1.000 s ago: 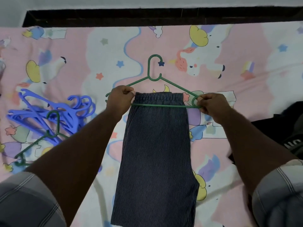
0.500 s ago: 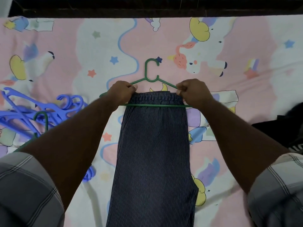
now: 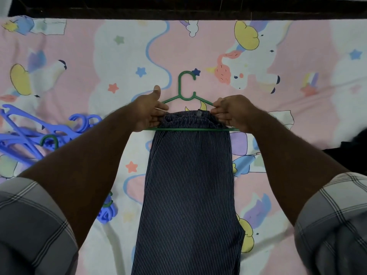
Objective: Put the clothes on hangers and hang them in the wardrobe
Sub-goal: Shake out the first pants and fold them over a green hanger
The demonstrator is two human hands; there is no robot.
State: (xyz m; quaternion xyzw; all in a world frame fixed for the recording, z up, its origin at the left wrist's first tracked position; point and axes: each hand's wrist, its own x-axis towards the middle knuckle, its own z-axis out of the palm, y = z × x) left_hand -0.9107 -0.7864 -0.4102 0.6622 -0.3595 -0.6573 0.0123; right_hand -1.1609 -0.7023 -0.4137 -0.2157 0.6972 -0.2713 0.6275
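On the unicorn-print bedsheet [image 3: 297, 135], the left hand [image 3: 148, 112] and right hand [image 3: 231, 114] each pinch the waistband of the navy pinstriped shorts [image 3: 188, 185], bunched just above the green hanger's [image 3: 185, 86] bottom bar.

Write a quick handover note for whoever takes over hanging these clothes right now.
Left hand grips the left end of the waistband of the striped shorts; thumb raised.
Right hand pinches the right end of the waistband.
The shorts lie flat on the unicorn bedsheet, waistband passed under the bottom bar of the green hanger.
Spare blue hangers lie to the left, dark clothing at the right edge.
Done: waistband threaded under the bar.
Left: fold the shorts over the bar, hang them in the wardrobe, then the remaining clothes.
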